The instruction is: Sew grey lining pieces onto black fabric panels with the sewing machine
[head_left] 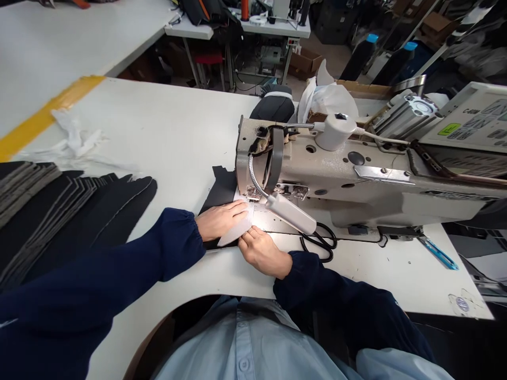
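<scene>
A white, finely textured piece lies over black fabric at the needle area of a sewing machine. My left hand rests flat on these pieces, fingers stretched towards the presser foot. Close to the white piece's right edge, my right hand has its fingers pressed together at the edge; what they pinch, if anything, is too small to make out. A small lamp lights the spot from just right of the fingers.
Stacked dark fabric pieces cover the table's left side, with white scraps behind. Black-handled scissors lie right of my right hand, and a blue cutter lies farther right. Behind the machine sits a dark roll.
</scene>
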### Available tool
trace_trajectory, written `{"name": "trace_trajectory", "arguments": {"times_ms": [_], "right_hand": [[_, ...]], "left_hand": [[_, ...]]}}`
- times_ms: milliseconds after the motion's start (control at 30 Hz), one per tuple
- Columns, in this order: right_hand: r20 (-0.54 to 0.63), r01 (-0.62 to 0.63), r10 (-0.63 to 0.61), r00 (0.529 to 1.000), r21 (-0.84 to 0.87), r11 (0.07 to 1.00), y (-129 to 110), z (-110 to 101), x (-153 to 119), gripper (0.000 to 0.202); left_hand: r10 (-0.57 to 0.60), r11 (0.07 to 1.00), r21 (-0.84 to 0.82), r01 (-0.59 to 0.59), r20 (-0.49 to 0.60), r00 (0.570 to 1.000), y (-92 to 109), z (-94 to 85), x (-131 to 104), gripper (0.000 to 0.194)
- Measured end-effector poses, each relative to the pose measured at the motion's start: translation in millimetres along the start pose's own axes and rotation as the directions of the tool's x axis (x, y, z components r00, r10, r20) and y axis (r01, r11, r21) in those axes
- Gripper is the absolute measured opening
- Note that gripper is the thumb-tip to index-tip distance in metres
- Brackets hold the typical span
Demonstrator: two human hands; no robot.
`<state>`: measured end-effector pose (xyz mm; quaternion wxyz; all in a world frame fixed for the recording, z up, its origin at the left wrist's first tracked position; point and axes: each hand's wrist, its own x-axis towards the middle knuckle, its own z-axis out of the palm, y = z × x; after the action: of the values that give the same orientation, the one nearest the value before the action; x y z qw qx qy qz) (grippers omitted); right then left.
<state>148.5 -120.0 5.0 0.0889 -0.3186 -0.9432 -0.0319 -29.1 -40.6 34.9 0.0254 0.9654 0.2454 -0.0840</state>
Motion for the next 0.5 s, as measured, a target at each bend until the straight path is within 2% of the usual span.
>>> {"name": "trace_trajectory", "arguments": {"times_ms": [100, 167, 300, 500], "right_hand": [[0.019, -0.046, 0.045, 0.999, 0.056, 0.997, 3.7, -3.9, 4.3, 0.022], [0.063, -0.069, 0.062, 0.996, 0.105, 0.992, -0.5, -8.9, 7.7, 0.02], [0.105, -0.017, 0.005, 0.994, 0.108, 0.994, -17.7, -17.0, 11.7, 0.018], [0.035, 0.056, -0.056, 0.998, -0.018, 0.998, -27.8, -11.7, 9.6, 0.022]], "left_hand": [[-0.01, 1.0, -0.03, 0.009, -0.007, 1.0, -4.3, -5.1, 3.3, 0.031], [0.033, 0.997, -0.066, -0.033, -0.002, 0.999, -3.2, -11.3, -0.1, 0.031], [0.123, 0.987, -0.106, -0.118, 0.034, 0.992, 5.3, -19.9, -13.4, 0.043], [0.046, 0.997, -0.062, -0.041, 0.071, 0.996, 12.5, -15.8, -15.0, 0.048]]}}
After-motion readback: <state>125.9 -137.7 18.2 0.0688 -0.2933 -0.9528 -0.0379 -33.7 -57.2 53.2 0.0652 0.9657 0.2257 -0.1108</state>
